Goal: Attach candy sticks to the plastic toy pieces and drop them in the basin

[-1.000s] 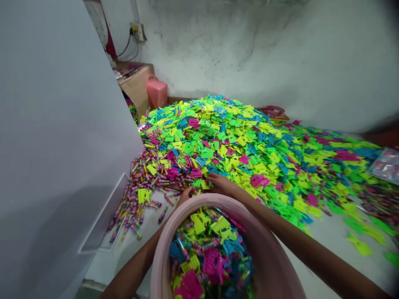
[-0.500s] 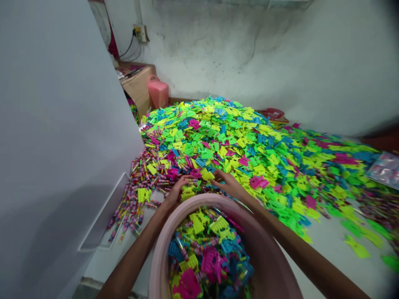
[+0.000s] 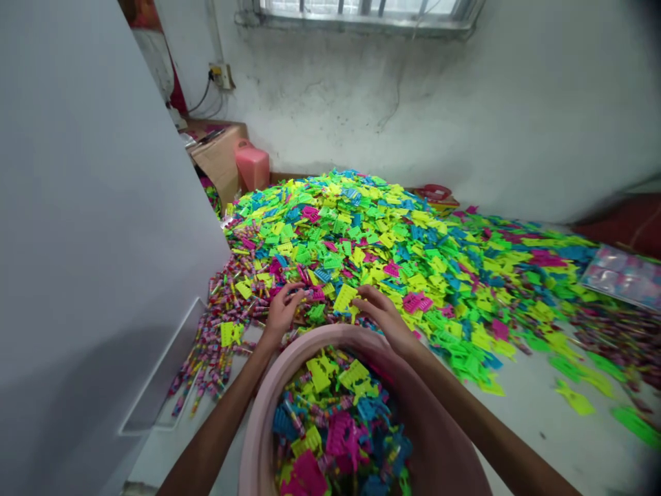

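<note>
Where left hand (image 3: 281, 313), right hand (image 3: 383, 318) meet neon plastic pile (image 3: 330, 241), grip hidden; cannot tell if clamped.

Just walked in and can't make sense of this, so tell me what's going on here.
A person has both hands reaching past the rim of a pink plastic tub, at the near edge of a large heap of neon plastic comb-shaped pieces on the floor. The left hand is among those pieces, near striped tubes. The right hand is over the pieces just past the rim. Whether either hand grips anything can't be told. The tub holds a mix of both.
</note>
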`<state>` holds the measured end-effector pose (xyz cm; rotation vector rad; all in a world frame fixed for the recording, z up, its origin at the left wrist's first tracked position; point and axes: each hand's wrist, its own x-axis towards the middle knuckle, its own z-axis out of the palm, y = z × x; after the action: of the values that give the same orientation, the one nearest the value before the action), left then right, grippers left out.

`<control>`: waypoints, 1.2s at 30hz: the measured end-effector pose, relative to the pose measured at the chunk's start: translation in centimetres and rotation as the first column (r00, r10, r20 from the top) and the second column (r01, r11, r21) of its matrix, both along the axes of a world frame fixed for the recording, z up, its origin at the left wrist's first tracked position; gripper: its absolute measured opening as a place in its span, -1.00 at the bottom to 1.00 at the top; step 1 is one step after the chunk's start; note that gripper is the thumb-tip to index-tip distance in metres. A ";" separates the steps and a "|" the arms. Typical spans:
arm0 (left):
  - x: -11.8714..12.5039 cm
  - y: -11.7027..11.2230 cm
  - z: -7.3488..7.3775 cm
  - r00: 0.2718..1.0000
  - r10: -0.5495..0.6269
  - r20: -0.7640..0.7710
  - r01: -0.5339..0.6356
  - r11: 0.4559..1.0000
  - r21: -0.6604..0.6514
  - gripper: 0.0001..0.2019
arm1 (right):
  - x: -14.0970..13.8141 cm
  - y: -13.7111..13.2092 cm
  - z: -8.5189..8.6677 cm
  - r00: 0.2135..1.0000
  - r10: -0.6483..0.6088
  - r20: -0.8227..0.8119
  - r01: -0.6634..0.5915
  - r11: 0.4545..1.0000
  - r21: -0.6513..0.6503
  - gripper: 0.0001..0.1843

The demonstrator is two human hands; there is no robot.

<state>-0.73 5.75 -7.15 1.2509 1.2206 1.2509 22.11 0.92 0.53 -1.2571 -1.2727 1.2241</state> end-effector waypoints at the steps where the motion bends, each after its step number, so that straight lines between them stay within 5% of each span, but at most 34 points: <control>1: -0.1 -0.1 0.1 1.000 0.012 -0.026 -0.012 1.000 0.011 -0.71 | -0.1 -0.3 0.0 0.999 -0.022 -0.038 0.021 1.000 -0.021 -0.64; 7: -0.8 -0.7 1.7 0.975 0.156 -0.156 -0.144 0.986 0.083 -0.76 | -1.5 -2.1 0.2 0.959 -0.085 -0.270 0.039 0.984 -0.173 -0.62; 12: -1.0 -1.1 3.2 0.976 0.189 -0.109 -0.187 0.982 0.031 -0.75 | -2.2 -3.2 0.7 0.925 -0.066 -0.375 -0.024 0.973 -0.231 -0.52; 18: -0.1 -3.2 6.6 0.987 0.007 0.160 0.022 0.984 -0.180 -0.67 | -2.2 -4.1 1.4 0.896 -0.049 -0.441 -0.070 0.966 -0.250 -0.51; 26: 2.0 -8.5 11.6 0.906 -0.133 0.401 0.247 0.937 -0.247 -0.70 | -1.0 -7.3 3.2 0.879 0.058 -0.473 -0.186 0.956 -0.228 -0.59; 30: 2.8 -10.3 12.7 0.882 -0.241 0.405 0.356 0.904 -0.238 -0.68 | -0.3 -8.8 4.0 0.854 0.111 -0.508 -0.243 0.949 -0.201 -0.61; 36: 3.6 -11.8 13.5 0.893 -0.326 0.312 0.396 0.897 -0.195 -0.74 | 0.1 -11.1 5.8 0.904 0.072 -0.421 -0.135 0.983 -0.121 -0.72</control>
<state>2.82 -6.09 6.33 1.0204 0.8640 0.9188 22.23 -10.21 6.33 -0.9663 -0.9567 1.5895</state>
